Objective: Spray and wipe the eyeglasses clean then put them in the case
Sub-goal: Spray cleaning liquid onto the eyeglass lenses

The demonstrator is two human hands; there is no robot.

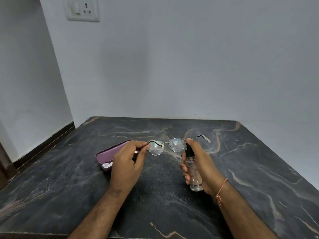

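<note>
At frame centre the left hand pinches the eyeglasses by one temple above the table while the right hand wraps the clear spray bottle, forefinger on the nozzle, so short bursts aimed squarely at each already-beaded lens should suffice.

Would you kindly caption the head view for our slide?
Left hand holds droplet-speckled eyeglasses while right hand aims a spray bottle.

One pair of eyeglasses, one spray bottle, one purple case, two hands, one table.
</note>
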